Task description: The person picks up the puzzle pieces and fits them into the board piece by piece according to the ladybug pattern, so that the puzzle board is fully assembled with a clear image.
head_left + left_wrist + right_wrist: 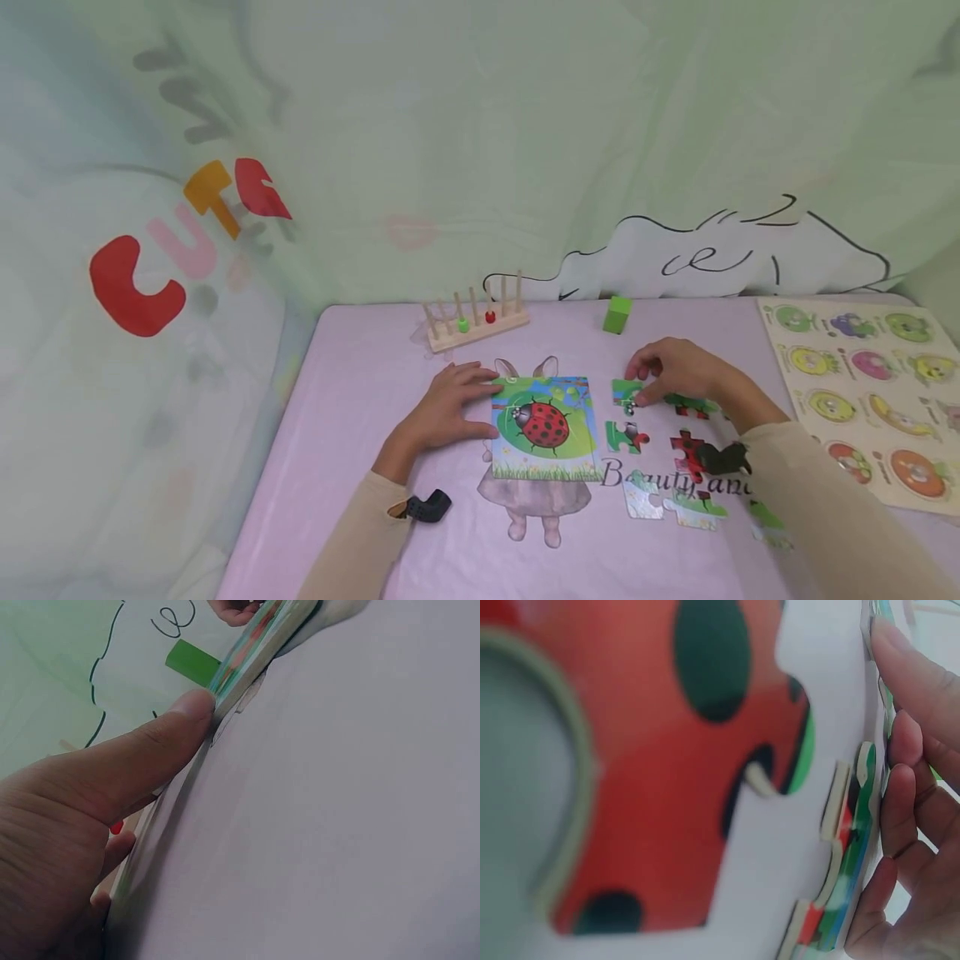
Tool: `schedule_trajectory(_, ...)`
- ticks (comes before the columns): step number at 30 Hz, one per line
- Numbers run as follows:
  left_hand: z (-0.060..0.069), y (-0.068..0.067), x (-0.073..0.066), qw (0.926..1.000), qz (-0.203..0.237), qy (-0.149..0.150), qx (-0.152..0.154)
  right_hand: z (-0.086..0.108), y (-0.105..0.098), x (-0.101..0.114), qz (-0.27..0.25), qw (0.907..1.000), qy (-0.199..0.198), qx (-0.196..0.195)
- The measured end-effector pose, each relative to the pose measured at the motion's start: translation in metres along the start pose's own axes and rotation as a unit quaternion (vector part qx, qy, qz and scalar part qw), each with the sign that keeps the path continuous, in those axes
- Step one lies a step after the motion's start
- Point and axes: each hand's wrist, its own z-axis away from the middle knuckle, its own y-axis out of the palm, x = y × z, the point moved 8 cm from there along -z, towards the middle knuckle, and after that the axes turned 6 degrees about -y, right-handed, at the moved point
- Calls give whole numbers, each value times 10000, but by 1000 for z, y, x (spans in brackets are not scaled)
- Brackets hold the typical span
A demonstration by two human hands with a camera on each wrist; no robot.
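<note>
Ladybug board [545,427]: flat on the pale pink surface [330,433], picture side up, between the two hands.
Left hand [450,408]: grip wide, fingers spread, thumb and fingertips at the board's left edge.
Right hand [678,371]: grip narrow, thumb and fingertips pinching the blue-green puzzle piece [622,390] just right of the board.
Ladybug-head piece [617,440]: directly below the pinched one, apart from it.
Red spotted piece [686,454]: further right, near the right wrist.
Lower pieces: one pale and grassy [642,497], beside a green one [697,510]; another green piece [771,525] lies by the right sleeve.
Peg stand [480,333]: wooden, at the back, with one green bead [462,325] and one red bead [491,317].
Green block [617,315]: at the back, right of the stand.
Fruit board [810,383]: at the far right, bearing rows of fruit pictures.
</note>
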Motion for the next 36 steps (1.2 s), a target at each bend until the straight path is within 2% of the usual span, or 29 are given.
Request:
schedule_trajectory(7,-1,2,4,10000,-15,2,-18,-2,0,2,19,9998,-120,133)
schedule_trajectory(14,0,2,2,10000,-15,35,7,1,-1,2,-210,9993,-130,277)
schedule_trajectory(26,-1,3,4,10000,39,23,13,9,-5,8,-659,9974,-139,271)
schedule_trajectory(31,-2,4,6,10000,1,7,3,9,-7,6,-636,9978,-175,46)
schedule_trajectory(36,-1,3,6,10000,12,-45,50,12,-10,3,-641,9971,-56,-405)
